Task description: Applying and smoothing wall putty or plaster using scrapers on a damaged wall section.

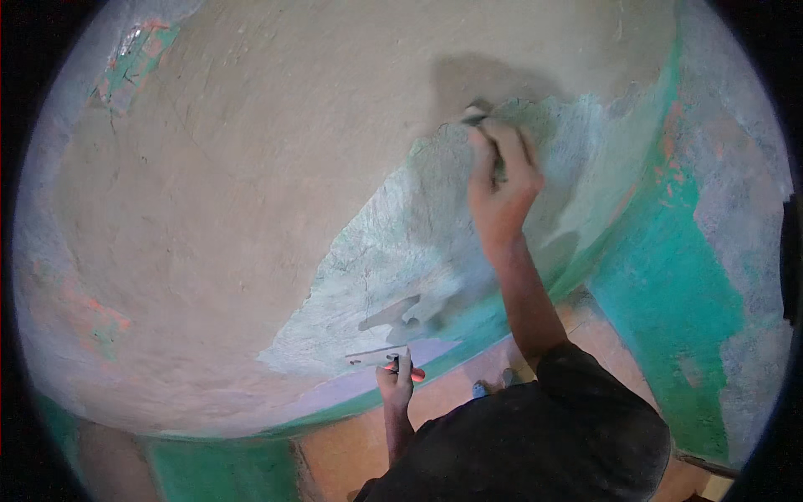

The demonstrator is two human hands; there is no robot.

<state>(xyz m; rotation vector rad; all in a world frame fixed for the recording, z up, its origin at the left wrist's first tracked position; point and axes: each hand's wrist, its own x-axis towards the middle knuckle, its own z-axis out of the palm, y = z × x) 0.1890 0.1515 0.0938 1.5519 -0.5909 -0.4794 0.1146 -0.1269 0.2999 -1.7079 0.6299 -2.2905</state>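
Note:
My right hand is raised against the wall, its fingers closed on a small dark-edged scraper, whose exact shape is partly hidden. The scraper touches the wall at the ragged border between the grey-brown coat and a pale bluish-white patch. Lower down, my left hand grips the red and black handle of a wide putty knife. Its broad, pale blade is held in front of the lower part of the white patch, with dark bits on it. Whether that blade touches the wall I cannot tell.
A green band runs along the wall's lower edge, above the orange-tan floor. On the right stands a wall with turquoise paint and grey worn areas. A green and orange flaked spot shows at upper left.

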